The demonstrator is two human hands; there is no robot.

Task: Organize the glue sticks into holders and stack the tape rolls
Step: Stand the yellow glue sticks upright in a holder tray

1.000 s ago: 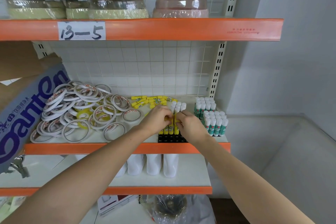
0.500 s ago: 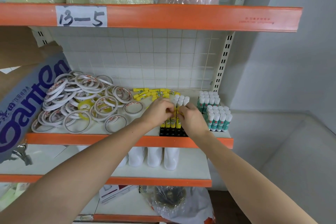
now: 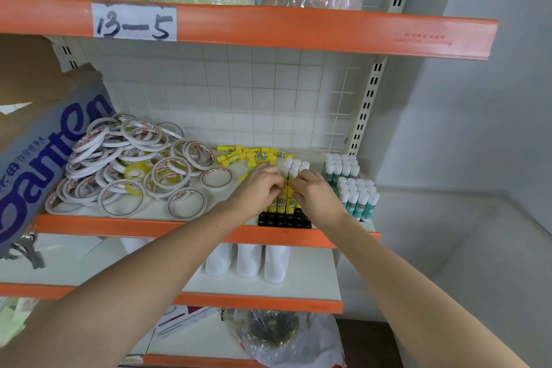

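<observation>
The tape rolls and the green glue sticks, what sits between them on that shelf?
In the head view, loose yellow glue sticks, the black holder, and both hands.

One cam only, head-worn, wide-angle. It faces the shelf unit front-on, tilted down, close in: both forearms reach up from the bottom edge to the middle shelf (image 3: 143, 225) front edge. Top shelf edge w/ the "13-5" label (image 3: 134, 22) sits high in view.

Yellow glue sticks (image 3: 280, 203) stand in a black holder (image 3: 283, 219) under the hands. Right of them are green-and-white sticks (image 3: 357, 199); left, white tape rolls (image 3: 125, 164) on the orange-edged shelf (image 3: 149, 227).
</observation>
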